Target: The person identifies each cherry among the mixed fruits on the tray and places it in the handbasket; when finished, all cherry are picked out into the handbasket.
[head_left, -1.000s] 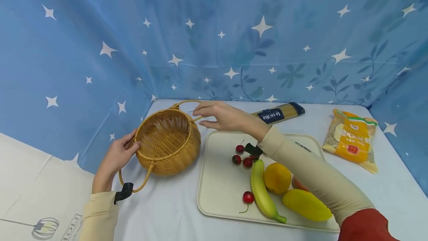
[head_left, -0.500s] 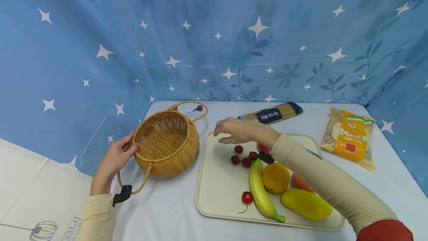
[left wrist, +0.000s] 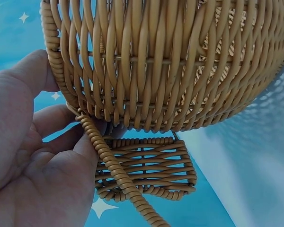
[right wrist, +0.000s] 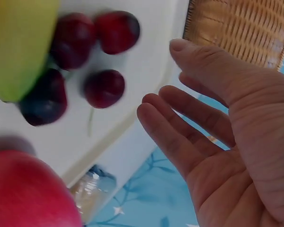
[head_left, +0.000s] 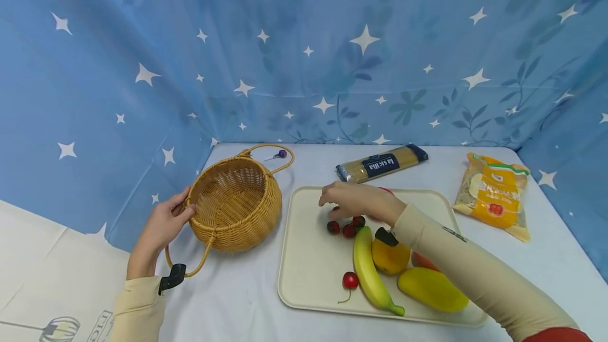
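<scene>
My left hand [head_left: 163,220] grips the left rim of a wicker basket [head_left: 254,231], thumb and fingers on either side of it. In the left wrist view, the basket's wrapped handle [left wrist: 114,165] crosses in front of the fingers. Over the cream tray [head_left: 304,268], my right hand [head_left: 356,198] hovers with loosely bent fingers and nothing between them. Several dark red cherries [right wrist: 104,88] lie near it, apart from the fingertips in the right wrist view. A banana [head_left: 368,273] is beside them. A round red fruit [right wrist: 28,194] is mostly hidden by the right arm in the head view.
An orange [head_left: 390,258], a yellow mango [head_left: 432,290], a reddish fruit [head_left: 423,261] and a lone cherry [head_left: 350,279] lie on the tray. Behind it are a spaghetti pack [head_left: 380,164] and a lollipop [head_left: 282,153]. An orange-labelled bag [head_left: 496,191] lies right. A starry blue curtain [head_left: 304,67] encloses the back.
My right hand has drawn away from the basket's far handle, rightward and nearer, to above the cherries. The lollipop behind that handle has come into view. My left hand keeps its hold on the basket.
</scene>
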Available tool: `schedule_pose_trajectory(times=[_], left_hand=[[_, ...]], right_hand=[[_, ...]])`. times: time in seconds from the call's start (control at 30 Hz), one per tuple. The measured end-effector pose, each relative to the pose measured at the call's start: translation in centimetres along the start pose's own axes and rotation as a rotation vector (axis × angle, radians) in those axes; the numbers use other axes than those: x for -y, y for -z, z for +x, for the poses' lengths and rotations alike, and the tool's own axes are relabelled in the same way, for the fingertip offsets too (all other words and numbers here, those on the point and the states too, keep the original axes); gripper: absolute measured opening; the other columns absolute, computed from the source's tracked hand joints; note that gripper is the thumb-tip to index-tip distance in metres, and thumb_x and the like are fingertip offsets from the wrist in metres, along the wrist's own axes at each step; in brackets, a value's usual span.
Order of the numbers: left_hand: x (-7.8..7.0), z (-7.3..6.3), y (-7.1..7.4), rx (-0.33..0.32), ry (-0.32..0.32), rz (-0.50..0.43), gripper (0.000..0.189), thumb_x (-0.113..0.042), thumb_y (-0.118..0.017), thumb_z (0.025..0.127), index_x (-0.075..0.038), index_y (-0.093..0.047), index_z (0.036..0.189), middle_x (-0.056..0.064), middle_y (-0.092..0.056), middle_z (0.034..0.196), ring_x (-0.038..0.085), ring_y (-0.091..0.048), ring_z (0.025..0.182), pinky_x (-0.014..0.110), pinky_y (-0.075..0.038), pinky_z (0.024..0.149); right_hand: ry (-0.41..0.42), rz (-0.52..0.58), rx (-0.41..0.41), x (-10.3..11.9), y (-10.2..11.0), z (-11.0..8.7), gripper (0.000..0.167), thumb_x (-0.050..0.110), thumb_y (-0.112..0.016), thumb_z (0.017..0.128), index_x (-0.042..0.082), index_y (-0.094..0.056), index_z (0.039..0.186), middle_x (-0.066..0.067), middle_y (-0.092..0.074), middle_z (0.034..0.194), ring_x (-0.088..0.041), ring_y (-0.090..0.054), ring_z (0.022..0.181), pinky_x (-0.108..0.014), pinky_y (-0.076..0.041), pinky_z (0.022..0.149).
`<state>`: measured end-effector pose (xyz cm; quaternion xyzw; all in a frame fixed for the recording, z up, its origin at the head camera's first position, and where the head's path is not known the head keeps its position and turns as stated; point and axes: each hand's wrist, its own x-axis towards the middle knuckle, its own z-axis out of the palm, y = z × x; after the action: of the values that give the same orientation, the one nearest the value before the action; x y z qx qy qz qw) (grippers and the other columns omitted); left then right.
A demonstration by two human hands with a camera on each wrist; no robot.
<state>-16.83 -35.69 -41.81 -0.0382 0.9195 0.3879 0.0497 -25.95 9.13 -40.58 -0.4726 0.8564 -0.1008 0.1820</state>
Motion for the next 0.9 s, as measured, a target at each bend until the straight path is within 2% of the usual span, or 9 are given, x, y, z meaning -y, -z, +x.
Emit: schedule_pose_trajectory(times=[0.2,0.47,0.77,0.9], left_hand=[[-0.1,0.0,0.3,-0.004,-0.012,0.010,0.067,-0.027,-0.053,0.114,-0.004,-0.022,0.170,0.032,-0.027,0.172,0.047,-0.043,0.153,0.047,-0.050,0.109],[0.1,0.0,0.4,-0.013,-0.015,0.007,0.068,-0.028,-0.053,0.114,-0.004,-0.023,0.169,0.034,-0.030,0.170,0.048,-0.044,0.152,0.045,-0.053,0.108],[0.1,0.0,0.0,-0.002,-0.008,0.015,0.069,-0.030,-0.053,0.114,-0.004,-0.022,0.170,0.034,-0.029,0.170,0.048,-0.044,0.152,0.048,-0.049,0.109],[0.0,0.0,-0.1,-0.005,-0.010,0.015,0.069,-0.030,-0.052,0.114,-0.004,-0.022,0.170,0.034,-0.030,0.169,0.047,-0.044,0.152,0.047,-0.050,0.109]], right_hand=[[-0.032,-0.026,0.034,-0.3,-1.8,0.2,0.029,0.013,-0.082,0.096,0.006,-0.080,0.124,-0.012,-0.076,0.113,-0.018,-0.065,0.091,-0.026,-0.062,0.087],[-0.043,-0.090,0.081,0.2,-3.0,1.4,0.025,0.011,-0.083,0.095,0.012,-0.083,0.120,-0.004,-0.077,0.116,-0.015,-0.069,0.101,-0.026,-0.063,0.096],[-0.121,-0.115,0.131,0.4,-4.2,1.6,0.029,0.016,-0.087,0.092,0.016,-0.083,0.120,-0.002,-0.076,0.116,-0.013,-0.066,0.098,-0.028,-0.063,0.097],[-0.160,-0.116,0.138,0.5,-4.2,1.2,0.026,0.017,-0.088,0.091,0.015,-0.083,0.116,-0.001,-0.076,0.113,-0.012,-0.063,0.093,-0.026,-0.062,0.094]])
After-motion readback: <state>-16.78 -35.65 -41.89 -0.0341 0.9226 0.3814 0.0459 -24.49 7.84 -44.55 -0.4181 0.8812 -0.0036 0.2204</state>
